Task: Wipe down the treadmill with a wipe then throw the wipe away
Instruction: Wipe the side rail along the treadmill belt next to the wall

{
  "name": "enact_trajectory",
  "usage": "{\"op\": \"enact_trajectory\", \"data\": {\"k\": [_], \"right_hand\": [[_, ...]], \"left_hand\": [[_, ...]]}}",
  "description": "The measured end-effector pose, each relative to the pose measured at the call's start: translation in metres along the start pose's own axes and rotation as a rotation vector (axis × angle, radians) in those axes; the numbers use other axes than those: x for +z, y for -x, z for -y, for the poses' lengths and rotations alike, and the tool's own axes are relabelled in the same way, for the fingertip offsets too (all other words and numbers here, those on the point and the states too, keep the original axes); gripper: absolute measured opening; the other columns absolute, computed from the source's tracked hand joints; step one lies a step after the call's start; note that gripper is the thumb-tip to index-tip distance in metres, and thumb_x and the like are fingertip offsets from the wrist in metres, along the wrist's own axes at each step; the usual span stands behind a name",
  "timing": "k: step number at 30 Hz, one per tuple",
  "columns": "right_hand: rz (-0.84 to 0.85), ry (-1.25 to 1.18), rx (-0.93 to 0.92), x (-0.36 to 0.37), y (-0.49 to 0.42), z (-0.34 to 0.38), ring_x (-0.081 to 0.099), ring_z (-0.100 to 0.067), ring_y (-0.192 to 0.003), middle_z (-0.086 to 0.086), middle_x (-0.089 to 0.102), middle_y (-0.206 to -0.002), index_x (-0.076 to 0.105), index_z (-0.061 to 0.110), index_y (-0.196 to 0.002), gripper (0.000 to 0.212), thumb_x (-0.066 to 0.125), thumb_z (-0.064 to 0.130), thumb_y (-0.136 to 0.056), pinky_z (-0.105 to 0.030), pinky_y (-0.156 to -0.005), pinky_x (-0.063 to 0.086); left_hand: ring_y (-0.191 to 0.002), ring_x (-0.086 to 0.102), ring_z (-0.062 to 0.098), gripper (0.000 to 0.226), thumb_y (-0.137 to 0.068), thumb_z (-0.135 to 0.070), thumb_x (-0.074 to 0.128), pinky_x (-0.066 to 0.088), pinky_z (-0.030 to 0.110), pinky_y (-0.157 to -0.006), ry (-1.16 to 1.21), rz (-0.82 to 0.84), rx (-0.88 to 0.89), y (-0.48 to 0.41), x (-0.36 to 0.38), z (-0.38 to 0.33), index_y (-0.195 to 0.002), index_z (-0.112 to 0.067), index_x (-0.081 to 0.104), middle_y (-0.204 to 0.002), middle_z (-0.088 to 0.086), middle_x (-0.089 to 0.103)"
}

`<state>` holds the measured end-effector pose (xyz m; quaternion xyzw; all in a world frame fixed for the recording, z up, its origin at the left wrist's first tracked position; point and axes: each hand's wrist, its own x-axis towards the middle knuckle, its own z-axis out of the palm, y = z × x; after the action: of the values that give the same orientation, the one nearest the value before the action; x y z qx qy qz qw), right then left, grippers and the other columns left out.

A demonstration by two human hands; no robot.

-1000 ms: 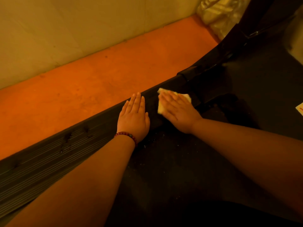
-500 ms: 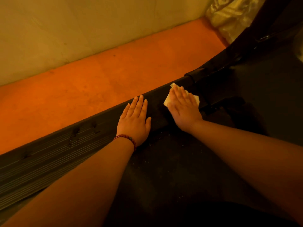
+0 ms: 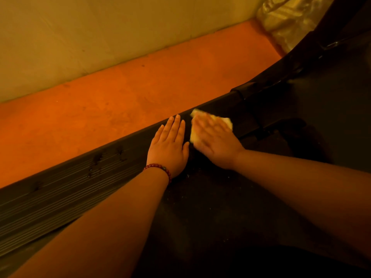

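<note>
Right hand (image 3: 215, 142) w/ wipe (image 3: 226, 121) has slid back down the side rail (image 3: 70, 189) vs 0.5 s ago. It was up near the end cap (image 3: 239, 94) and is now just beside the left hand (image 3: 167, 149), thumbs almost touching. Left hand approx. unchanged.

Right hand: palm down, fingers straight, laid flat over the wipe and pressing it onto the treadmill (image 3: 331, 109). It is motion-blurred, so can't tell finger spacing.

Wipe: pale yellow, folded, lies on the rail under the right fingers. Its edges show past the fingertips and at the thumb side.

Left hand: palm down, fingers straight and close together, resting flat on the ribbed rail w/ its heel at the edge of the belt (image 3: 210, 207). Holds nothing. Bead bracelet (image 3: 158, 167) on its wrist.

Belt: dark, w/ pale specks near the left wrist. Dark spots (image 3: 98, 157) on the rail ribs, left of the left hand.

Orange floor (image 3: 100, 117) runs beyond the rail, then the wall (image 3: 100, 37). Shiny crumpled sheet (image 3: 291, 17) at top right corner.
</note>
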<state>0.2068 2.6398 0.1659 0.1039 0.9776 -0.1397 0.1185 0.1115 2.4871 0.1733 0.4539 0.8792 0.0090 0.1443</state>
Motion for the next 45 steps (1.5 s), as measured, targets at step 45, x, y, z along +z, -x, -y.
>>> {"op": "enact_trajectory", "data": {"k": [45], "right_hand": [[0.193, -0.006, -0.153, -0.029, -0.03, -0.003, -0.021, -0.007, -0.143, 0.002, -0.017, -0.16, -0.009, 0.019, -0.153, 0.069, 0.023, 0.052, -0.101, -0.027, -0.113, -0.016]], "left_hand": [[-0.147, -0.014, 0.02, 0.066, -0.101, -0.043, 0.017, -0.008, 0.037, -0.12, 0.031, -0.03, -0.152, 0.003, 0.002, 0.001, -0.152, -0.008, -0.007, -0.16, 0.01, -0.013]]}}
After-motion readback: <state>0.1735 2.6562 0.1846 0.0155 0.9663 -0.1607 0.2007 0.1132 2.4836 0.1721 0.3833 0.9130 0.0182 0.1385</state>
